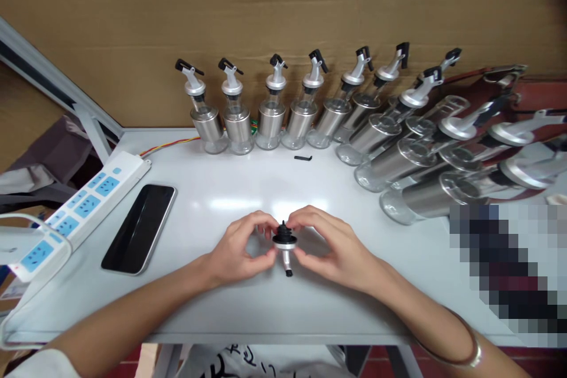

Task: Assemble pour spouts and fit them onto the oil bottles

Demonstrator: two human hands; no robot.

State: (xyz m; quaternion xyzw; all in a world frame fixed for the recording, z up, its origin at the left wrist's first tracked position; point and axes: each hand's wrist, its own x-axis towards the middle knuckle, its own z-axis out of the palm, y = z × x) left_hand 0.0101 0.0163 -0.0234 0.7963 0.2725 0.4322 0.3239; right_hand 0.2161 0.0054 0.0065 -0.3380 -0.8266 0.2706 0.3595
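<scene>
Between my two hands is a pour spout [286,242], its black ribbed stopper pointing up and its silver, black-tipped nozzle pointing down toward me. My left hand [243,247] pinches it from the left, thumb and fingers at the stopper's collar. From the other side my right hand [334,248] grips the same collar with thumb and fingertips. A small black lever piece [303,158] lies on the table beyond my hands. Behind it stands a row of glass and steel oil bottles [271,121], each topped with a similar silver spout with a black lever.
More oil bottles [411,156] crowd the right side. A black phone [139,229] lies at left beside a white power strip [84,207] with cables. The white table [212,313] backs onto a cardboard panel [266,6]. A reddish-brown bag [482,91] sits at far right, near a pixelated patch.
</scene>
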